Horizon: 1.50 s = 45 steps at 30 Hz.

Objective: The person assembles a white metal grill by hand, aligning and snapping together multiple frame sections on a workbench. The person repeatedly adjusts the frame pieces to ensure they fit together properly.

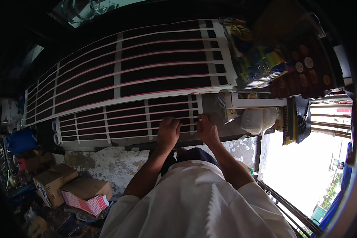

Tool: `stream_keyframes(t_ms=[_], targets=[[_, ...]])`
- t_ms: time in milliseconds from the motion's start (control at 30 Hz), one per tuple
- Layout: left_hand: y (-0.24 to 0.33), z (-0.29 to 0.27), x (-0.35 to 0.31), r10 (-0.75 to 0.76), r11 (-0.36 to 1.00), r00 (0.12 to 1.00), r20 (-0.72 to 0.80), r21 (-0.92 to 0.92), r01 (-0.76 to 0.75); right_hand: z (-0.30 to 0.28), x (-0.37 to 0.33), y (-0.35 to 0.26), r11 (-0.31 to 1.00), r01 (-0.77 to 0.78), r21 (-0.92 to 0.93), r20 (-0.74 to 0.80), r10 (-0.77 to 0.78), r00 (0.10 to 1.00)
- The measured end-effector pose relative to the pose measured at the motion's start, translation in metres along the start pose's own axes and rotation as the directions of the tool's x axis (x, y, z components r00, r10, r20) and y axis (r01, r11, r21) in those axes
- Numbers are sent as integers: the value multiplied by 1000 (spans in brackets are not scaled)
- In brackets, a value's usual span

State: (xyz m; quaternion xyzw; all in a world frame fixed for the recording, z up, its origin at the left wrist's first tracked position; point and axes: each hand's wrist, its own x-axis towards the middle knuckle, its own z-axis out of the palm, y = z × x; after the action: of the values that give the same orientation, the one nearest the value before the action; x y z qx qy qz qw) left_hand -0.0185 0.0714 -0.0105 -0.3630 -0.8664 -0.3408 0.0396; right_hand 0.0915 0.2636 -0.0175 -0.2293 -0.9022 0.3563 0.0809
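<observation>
"Where do we find the smaller dark panel?"

"We see it lying flat along the near edge of the worktable, crossed by pale strips running lengthwise and across. Behind it we have a larger dark panel, banded in much the same way."

"And the hands?"

"The left hand is over the smaller panel near its right end, fingers bent downward. The right hand is just beside it, at that end, its fingers curled too. We can't tell whether either one is pinching a strip or only resting there; the fingertips are too small and dark."

"What else do we notice?"

"Two white rings by the panel's left end, a white box and a cloudy plastic bag off to the right, and cardboard boxes down at lower left."
</observation>
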Motion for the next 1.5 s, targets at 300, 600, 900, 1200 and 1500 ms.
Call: stream_keyframes(t_ms=[300,600,900,1200,1500], targets=[[14,14,7,50,994,998,31,-97,-47,13,4,-4,996,-38,80,-117,48,992],[18,23,10,2,987,1000,11,-162,0,16,9,-9,999,41,9,-200,-38,979],[17,21,10,15,987,1000,10,-160,-13,21,15,-5,994,-13,113,-200,36,979],[17,21,9,3,989,1000,31,-150,2,15,20,-7,992,-83,100,-171,99,980],[16,19,6,-7,983,999,53,-185,16,8,0,-4,995,68,73,-132,-58,990]])
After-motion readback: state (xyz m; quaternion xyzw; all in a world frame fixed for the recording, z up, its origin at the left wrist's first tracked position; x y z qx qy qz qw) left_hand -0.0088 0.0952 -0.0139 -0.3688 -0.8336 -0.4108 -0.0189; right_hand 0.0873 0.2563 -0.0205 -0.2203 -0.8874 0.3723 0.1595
